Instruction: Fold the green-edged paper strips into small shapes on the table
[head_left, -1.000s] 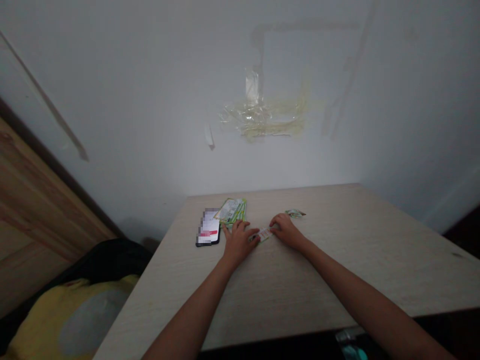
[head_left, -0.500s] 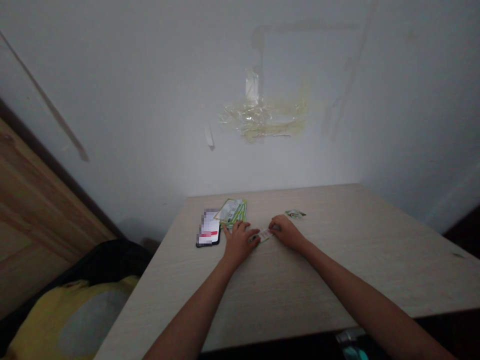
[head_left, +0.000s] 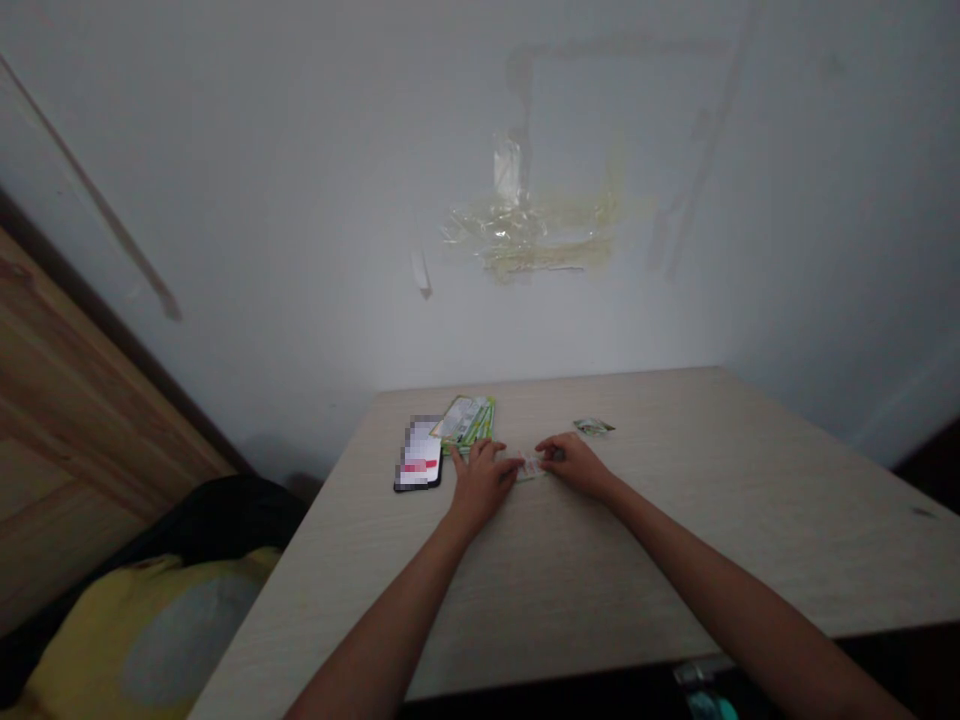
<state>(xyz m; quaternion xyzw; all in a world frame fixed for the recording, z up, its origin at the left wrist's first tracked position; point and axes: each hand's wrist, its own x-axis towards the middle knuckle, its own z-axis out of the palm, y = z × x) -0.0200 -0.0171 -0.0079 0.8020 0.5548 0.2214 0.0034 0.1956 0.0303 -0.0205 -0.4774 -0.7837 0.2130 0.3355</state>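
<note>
Both my hands rest on a pale wooden table. Between them lies a small white packet with red print. My left hand lies on the table with fingers spread, its thumb touching the packet's left end. My right hand has its fingers curled and pinches the packet's right end. Just beyond my left hand sits a stack of green and white sachets. A torn-off packet piece lies behind my right hand.
A phone with a lit screen lies left of the sachets. The table stands against a white wall with old tape remains. A wooden panel and a yellow and grey cushion are at the left.
My hands have drawn a little closer together on the small packet. Otherwise nothing has moved.
</note>
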